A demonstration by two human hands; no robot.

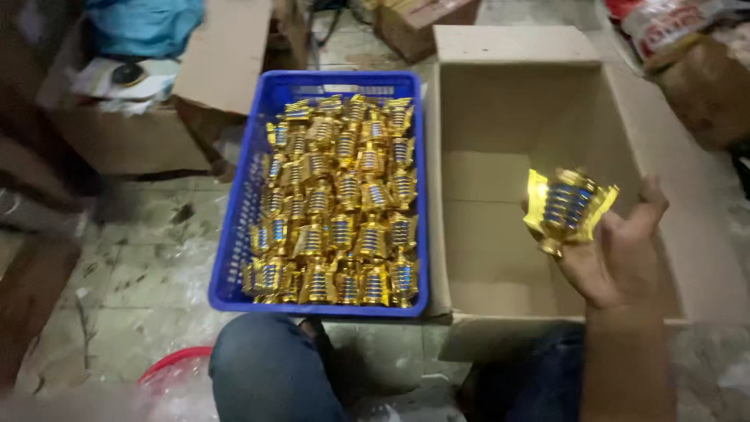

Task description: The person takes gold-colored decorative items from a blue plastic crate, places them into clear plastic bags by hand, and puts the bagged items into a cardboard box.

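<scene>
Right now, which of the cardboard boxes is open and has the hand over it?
The large cardboard box right of the blue crate; the right hand holds gold packets above its bare inside.

The open cardboard box [500, 180] is bare inside; left of it, packets [340, 203] fill the blue crate [234, 234].

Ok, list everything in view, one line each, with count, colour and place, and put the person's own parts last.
crate: one, blue plastic, on the floor at centre
packets in crate: many, gold with blue stripes, filling the crate
held packets: a small stack, gold and blue, over the open box
open box: one, brown cardboard, right of the crate, nothing visible inside
other boxes: several, brown, upper left and top
blue bag: one, top left
red rim: one, bottom left
knees: two, blue trousers, bottom
right hand: one, palm up, holding the stack
left hand: not in view
</scene>
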